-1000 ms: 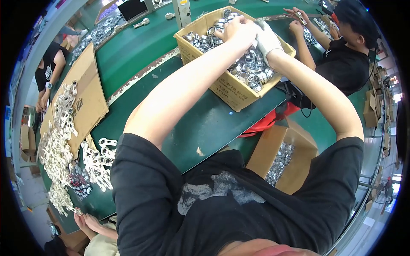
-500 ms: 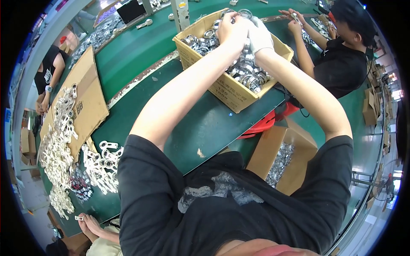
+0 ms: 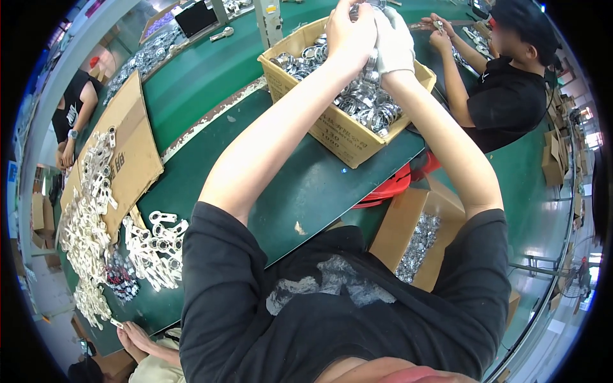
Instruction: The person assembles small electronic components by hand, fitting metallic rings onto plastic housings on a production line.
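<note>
My left hand (image 3: 351, 35), bare, and my right hand (image 3: 394, 43), in a white glove, are raised close together above the far part of an open cardboard box (image 3: 300, 102). Their fingers are closed around a shiny metal ring (image 3: 378, 4) at the top edge of the view; much of the grip is hidden behind the hands. Many similar metal rings (image 3: 367, 105) fill the box below my wrists. The box stands on a green table (image 3: 287, 191).
White ring-ended parts (image 3: 86, 236) lie heaped at left beside a cardboard sheet (image 3: 131, 140). Below the table edge stands a carton (image 3: 399, 223) of small metal parts, near a red stool (image 3: 389, 188). A co-worker (image 3: 511, 96) handles parts at right; others work at left.
Both hands have moved up and farther away, toward the top edge, still together with the metal ring. My right elbow has drawn inward.
</note>
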`<state>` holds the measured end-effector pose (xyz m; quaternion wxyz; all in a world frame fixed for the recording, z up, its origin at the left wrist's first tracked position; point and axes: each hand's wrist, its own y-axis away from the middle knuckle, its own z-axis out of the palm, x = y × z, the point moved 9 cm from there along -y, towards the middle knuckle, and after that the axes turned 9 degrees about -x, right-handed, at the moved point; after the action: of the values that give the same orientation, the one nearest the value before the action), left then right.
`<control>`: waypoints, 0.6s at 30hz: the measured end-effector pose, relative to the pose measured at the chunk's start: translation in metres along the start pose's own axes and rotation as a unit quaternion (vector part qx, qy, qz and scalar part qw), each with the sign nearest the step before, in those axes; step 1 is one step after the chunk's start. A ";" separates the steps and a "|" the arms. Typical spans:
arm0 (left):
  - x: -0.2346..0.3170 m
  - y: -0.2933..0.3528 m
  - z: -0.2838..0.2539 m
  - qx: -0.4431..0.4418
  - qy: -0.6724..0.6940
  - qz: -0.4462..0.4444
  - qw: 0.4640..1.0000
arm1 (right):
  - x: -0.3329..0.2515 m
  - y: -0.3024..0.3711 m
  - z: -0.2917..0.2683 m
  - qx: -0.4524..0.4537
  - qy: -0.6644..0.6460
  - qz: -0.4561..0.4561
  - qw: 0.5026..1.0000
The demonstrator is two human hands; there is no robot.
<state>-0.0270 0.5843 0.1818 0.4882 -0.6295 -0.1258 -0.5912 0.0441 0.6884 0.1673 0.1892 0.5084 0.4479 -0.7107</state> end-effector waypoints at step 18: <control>0.107 0.052 -0.104 0.055 -0.023 0.083 0.995 | -0.066 0.035 0.137 -0.061 0.002 -0.085 0.995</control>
<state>-0.0244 0.4350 0.2321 0.5661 -0.6238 -0.1165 -0.5261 0.0212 0.5442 0.2216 0.1577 0.4573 0.5322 -0.6948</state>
